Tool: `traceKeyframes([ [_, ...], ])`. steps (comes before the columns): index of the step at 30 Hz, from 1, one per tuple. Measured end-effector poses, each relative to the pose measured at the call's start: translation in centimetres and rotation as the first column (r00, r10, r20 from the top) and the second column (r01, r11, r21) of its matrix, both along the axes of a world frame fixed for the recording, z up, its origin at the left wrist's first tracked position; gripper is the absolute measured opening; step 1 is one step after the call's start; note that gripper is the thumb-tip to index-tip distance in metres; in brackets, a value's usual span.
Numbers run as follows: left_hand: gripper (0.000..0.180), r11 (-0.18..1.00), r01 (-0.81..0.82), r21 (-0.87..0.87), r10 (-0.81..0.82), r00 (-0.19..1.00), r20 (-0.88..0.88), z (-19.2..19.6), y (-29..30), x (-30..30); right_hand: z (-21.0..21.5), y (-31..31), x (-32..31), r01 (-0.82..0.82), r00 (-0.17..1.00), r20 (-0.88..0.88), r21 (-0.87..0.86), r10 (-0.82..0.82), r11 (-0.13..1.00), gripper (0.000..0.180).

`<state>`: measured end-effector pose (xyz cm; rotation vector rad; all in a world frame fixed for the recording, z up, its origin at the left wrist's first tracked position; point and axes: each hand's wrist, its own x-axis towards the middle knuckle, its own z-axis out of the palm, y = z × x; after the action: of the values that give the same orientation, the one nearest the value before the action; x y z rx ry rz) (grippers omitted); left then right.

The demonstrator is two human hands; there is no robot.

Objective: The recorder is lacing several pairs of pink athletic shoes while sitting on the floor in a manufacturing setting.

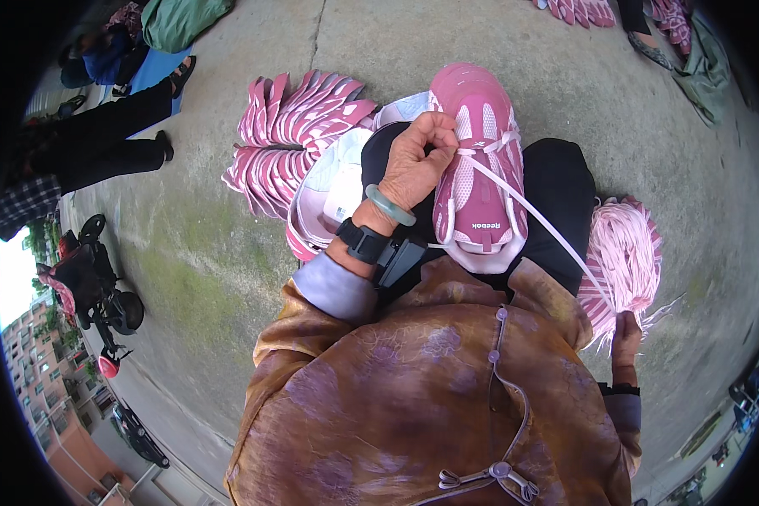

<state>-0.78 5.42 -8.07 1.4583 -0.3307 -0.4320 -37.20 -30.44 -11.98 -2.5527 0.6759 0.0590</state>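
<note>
A pink shoe upper point(479, 202) with white mesh panels rests on my lap, toe end away from me. My left hand point(415, 162) is closed in a pinch at the left edge of its lacing, where the white shoelace point(541, 218) crosses. From there the lace runs taut to the lower right, and my right hand point(627, 339) grips it low at my side. That hand's fingers are partly hidden. Beside my right knee lies a bundle of pale pink laces point(622, 257), just beyond the right hand, over striped pink pieces.
Left of my legs sit a fanned stack of pink uppers point(291, 139) and a white-lined upper point(333, 181). Other people's legs point(114, 139) stand at the far left, near a parked motorbike point(93, 282). More pink pieces point(578, 10) lie at the far right on the concrete.
</note>
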Motion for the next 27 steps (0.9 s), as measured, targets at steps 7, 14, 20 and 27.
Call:
traceKeyframes([
  [7, 0.015, 0.908, -0.280, 0.311, 0.164, 0.921, 0.352, 0.3, -0.2, -0.4, 5.6, 8.8, 17.5, -0.297, 0.926, 0.322, 0.306, 0.195, 0.904, 0.024],
  [14, 0.035, 0.773, -0.393, 0.497, -0.104, 0.695, 0.711, 2.0, -2.0, -0.2, 9.5, 17.0, 29.2, -0.591, 0.753, 0.288, -0.098, 0.592, 0.800, 0.071],
  [20, 0.077, 0.695, -0.461, 0.551, -0.172, 0.638, 0.751, 1.6, -2.5, -0.2, 9.2, 16.6, 31.5, -0.581, 0.804, 0.043, 0.269, 0.592, 0.769, 0.073],
  [27, 0.095, 0.761, -0.240, 0.603, -0.185, 0.811, 0.556, 1.1, -1.7, 0.2, 9.3, 19.3, 31.1, -0.571, 0.816, -0.014, -0.171, 0.578, 0.803, 0.045],
])
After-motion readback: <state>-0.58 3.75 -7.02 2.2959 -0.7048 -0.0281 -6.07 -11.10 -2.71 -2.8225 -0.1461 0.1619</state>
